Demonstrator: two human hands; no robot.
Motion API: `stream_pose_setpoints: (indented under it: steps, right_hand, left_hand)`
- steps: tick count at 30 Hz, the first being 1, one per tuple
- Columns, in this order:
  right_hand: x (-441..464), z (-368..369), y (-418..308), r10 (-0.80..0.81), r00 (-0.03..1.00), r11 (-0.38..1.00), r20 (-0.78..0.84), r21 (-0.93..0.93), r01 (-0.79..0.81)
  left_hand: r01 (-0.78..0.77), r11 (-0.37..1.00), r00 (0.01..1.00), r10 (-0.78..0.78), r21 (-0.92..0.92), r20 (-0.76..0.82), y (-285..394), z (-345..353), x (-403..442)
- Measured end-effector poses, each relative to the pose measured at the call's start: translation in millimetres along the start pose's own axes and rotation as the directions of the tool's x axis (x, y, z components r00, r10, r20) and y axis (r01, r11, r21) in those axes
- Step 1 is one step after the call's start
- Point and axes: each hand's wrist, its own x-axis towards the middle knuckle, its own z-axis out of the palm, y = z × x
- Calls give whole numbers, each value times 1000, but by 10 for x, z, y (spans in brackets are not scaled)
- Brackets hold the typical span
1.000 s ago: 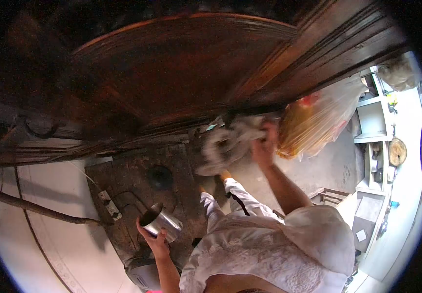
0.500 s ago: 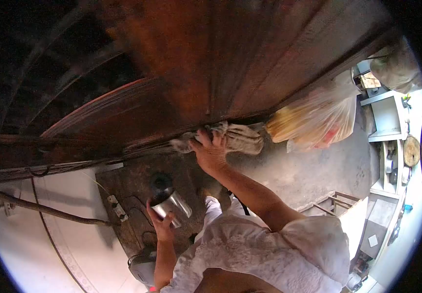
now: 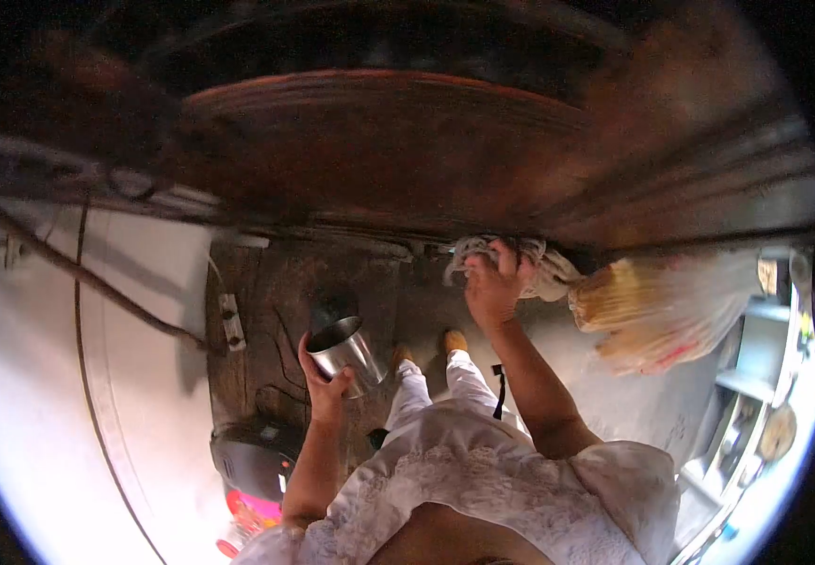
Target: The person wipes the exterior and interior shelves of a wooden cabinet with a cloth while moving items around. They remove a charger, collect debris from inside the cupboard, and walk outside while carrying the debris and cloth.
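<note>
In the head view, my left hand point(image 3: 325, 388) is wrapped round a shiny stainless steel cylindrical container point(image 3: 356, 360), tilted so its open mouth faces up and away from me. Just beyond its rim lies a dark round thing point(image 3: 334, 307) whose kind I cannot make out. My right hand point(image 3: 496, 290) is up by the edge of the dark wooden cabinet, its fingers bent into a crumpled grey-beige cloth point(image 3: 554, 275). Part of the cloth spreads out to the right of the fingers.
A plastic bag with yellow contents point(image 3: 657, 315) hangs to the right of the cloth. Dark wooden furniture point(image 3: 407, 160) fills the top. At left are a power strip point(image 3: 231, 322), a thick cable point(image 3: 115, 292) and a dark appliance point(image 3: 255, 454). White shelves point(image 3: 756, 353) stand far right.
My view has swung, so the hands, cloth and bag appear farther right. The container's mouth now shows more clearly. Both hands keep their holds.
</note>
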Motion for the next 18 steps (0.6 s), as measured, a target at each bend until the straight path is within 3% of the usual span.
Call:
stream_pose_setpoints:
  steps: [1, 2, 4, 6, 8, 9, 15, 17, 18]
  right_hand:
    - [3, 109, -58, -54, 994, 998, -94, 8, 55]
    - [57, 71, -90, -86, 992, 996, -90, 22, 88]
    - [76, -2, -103, -89, 996, 996, 32, 37, 87]
    - [-50, 102, -74, -212, 977, 970, 27, 126, 207]
    - [-64, 202, -160, -432, 896, 841, 100, 403, 361]
    - [20, 376, -259, -453, 890, 810, 43, 437, 391]
    - [632, 1610, -1221, -636, 766, 673, 90, 549, 495]
    - [601, 2056, -1484, -604, 750, 772, 269, 429, 468]
    - [580, 2265, -1425, -624, 732, 760, 275, 433, 485]
  left_hand:
    - [0, 997, 1000, -1, -71, -7, 0, 21, -15]
    - [-10, 996, 999, 7, -91, -36, 18, 32, -2]
    - [-27, 1000, 996, 26, -9, -88, 3, 12, 35]
    - [52, 997, 989, -60, -60, -139, -64, -1, 45]
    - [-33, 994, 992, 20, -104, -121, -201, -27, 112]
    - [-38, 992, 988, 19, -123, -154, -195, -27, 123]
    - [-104, 990, 976, 83, -98, -203, -414, -230, 121]
    - [-97, 987, 966, 62, -131, -253, -583, -403, 149]
    - [-93, 984, 958, 47, -152, -283, -582, -387, 138]
